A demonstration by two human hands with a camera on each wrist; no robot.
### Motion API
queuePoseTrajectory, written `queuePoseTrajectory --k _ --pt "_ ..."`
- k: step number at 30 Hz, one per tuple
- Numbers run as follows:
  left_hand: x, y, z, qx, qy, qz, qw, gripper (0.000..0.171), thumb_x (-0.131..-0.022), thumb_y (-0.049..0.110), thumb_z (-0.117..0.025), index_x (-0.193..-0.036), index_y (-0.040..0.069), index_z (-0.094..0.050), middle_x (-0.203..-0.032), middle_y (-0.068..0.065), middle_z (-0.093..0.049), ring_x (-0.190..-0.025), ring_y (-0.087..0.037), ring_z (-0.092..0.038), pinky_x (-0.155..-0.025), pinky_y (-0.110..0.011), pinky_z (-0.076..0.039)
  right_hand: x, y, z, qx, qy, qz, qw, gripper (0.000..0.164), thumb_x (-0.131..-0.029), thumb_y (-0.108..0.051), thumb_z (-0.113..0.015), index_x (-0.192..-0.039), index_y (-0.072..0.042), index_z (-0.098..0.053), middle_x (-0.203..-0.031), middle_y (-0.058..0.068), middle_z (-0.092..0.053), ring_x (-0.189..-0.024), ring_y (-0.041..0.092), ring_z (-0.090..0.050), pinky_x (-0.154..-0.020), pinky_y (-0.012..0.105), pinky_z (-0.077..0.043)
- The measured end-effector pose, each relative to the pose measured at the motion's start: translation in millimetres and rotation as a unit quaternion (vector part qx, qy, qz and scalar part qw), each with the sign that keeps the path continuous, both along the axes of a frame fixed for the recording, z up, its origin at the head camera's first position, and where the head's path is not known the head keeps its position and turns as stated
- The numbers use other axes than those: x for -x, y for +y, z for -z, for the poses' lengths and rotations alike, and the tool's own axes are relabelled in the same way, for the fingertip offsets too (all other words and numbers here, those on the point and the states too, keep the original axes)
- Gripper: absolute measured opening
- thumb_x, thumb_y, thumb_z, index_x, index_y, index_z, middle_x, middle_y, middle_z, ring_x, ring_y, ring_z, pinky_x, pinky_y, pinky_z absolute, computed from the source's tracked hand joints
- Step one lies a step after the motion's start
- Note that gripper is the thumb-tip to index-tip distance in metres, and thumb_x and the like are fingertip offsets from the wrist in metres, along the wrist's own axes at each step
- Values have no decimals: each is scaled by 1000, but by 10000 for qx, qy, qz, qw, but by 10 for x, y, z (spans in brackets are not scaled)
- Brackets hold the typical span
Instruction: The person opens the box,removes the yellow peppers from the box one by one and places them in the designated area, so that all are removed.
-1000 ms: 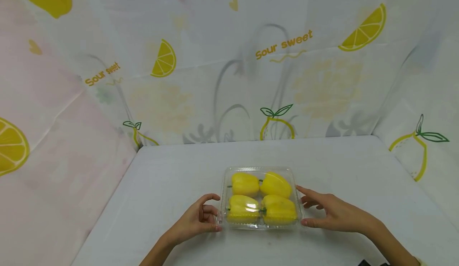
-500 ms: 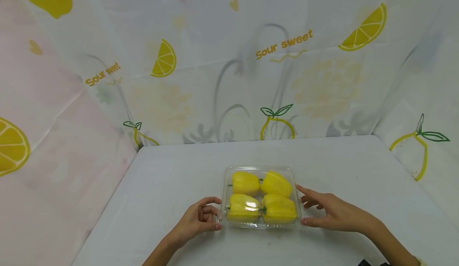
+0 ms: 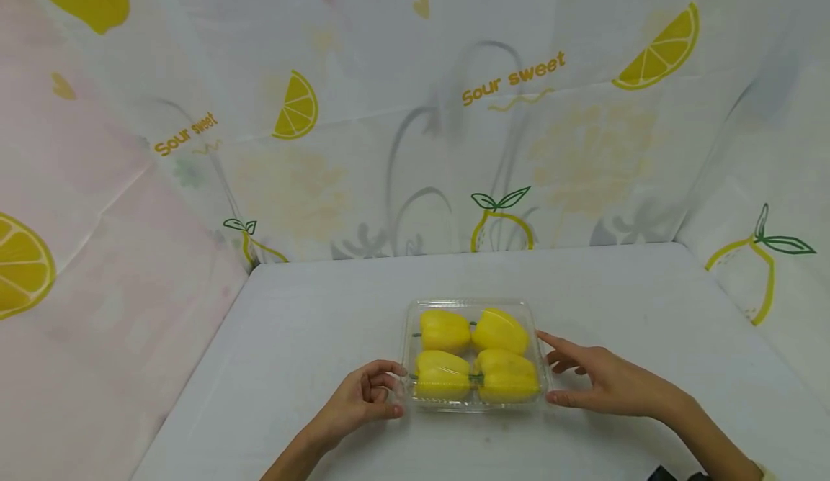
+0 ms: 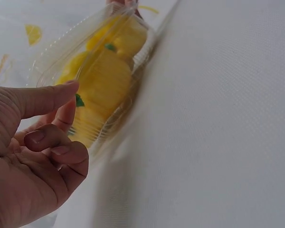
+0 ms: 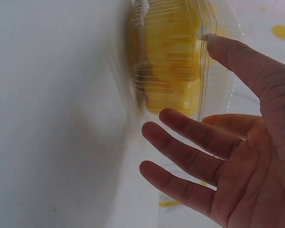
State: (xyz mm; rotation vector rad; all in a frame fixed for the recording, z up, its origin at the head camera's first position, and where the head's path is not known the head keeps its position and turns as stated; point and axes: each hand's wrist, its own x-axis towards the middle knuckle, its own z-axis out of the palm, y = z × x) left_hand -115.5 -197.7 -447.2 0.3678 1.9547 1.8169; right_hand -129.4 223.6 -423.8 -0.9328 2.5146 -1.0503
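Observation:
Yellow bell peppers [image 3: 444, 331], several of them, lie inside a clear plastic clamshell container [image 3: 476, 407] on the white table. At the container's left side is my left hand [image 3: 363, 402]. In the left wrist view its thumb [image 4: 61, 95] and index finger take the rim, while the other fingers curl in below. On the opposite side, my right hand [image 3: 599, 384] has its thumb tip [image 5: 217, 45] against the rim near the front corner and its index fingertip farther back along the edge. The remaining right fingers [image 5: 180, 152] are spread in the air beside the container.
White cloth covers the table [image 3: 311, 308]. Behind it and at both sides rise fabric walls [image 3: 389, 142] printed with lemons and lettering. A small dark object [image 3: 663, 474] shows at the bottom edge, near the right forearm.
My left hand has shifted slightly right, its index finger moving in over the container's edge. The container has shifted very slightly, and the bright glare on its lid has faded. My right hand stays almost in place.

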Motion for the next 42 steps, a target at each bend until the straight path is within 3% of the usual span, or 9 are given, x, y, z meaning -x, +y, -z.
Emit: queuePoseTrajectory --k 6,14,21,24,32,38,42 --pt "-1 0 -5 111 58 54 9999 56 -81 -1 -78 -130 -7 -50 -102 -9 -62 -61 -5 -39 -55 -18 -37 -24 2 -10 -327 340 286 9985 81 -89 -53 -67 -152 -13 -37 -127 0 -61 -106 17 -61 -77 39 -53" --pt "6 -1 -3 186 51 58 9998 55 -81 -1 -79 -128 -6 -51 -101 -8 -62 -62 -6 -40 -56 -18 -37 -106 15 -16 -334 827 458 9950 77 -81 -56 -74 -145 -21 -48 -132 0 -57 -109 19 -59 -79 38 -53" --pt "14 -14 4 143 112 145 9997 55 -82 0 -78 -129 -7 -50 -101 -10 -62 -63 -6 -41 -56 -18 -38 -145 5 50 -441 1701 502 9831 67 -78 -56 -76 -131 -18 -61 -132 -3 -57 -113 17 -58 -84 38 -54" --pt "21 -15 3 165 106 177 9997 55 -82 0 -78 -128 -7 -50 -101 -9 -62 -63 -6 -42 -57 -18 -39 -162 -1 80 -322 2088 490 9762 58 -77 -55 -77 -123 -21 -66 -129 -5 -59 -111 14 -59 -83 34 -54" --pt "34 -8 -17 266 30 155 9995 55 -81 1 -80 -127 -7 -50 -101 -9 -62 -66 -8 -44 -58 -19 -40 -209 -24 142 391 2890 229 9563 35 -74 -36 -86 -104 -26 -70 -116 -8 -64 -100 8 -61 -87 9 -41" --pt "35 -11 -21 226 83 238 9994 55 -81 1 -79 -127 -8 -49 -100 -10 -62 -66 -7 -45 -58 -18 -40 -231 -57 174 758 3102 -71 9476 31 -73 -22 -88 -99 -27 -70 -106 -8 -66 -91 7 -63 -83 9 -43" --pt "38 -16 -24 205 111 289 9993 55 -82 1 -79 -127 -9 -49 -101 -10 -62 -66 -7 -44 -58 -18 -40 -230 -87 205 1017 3342 -275 9366 28 -75 -19 -87 -97 -24 -72 -101 -8 -66 -86 6 -62 -78 11 -46"
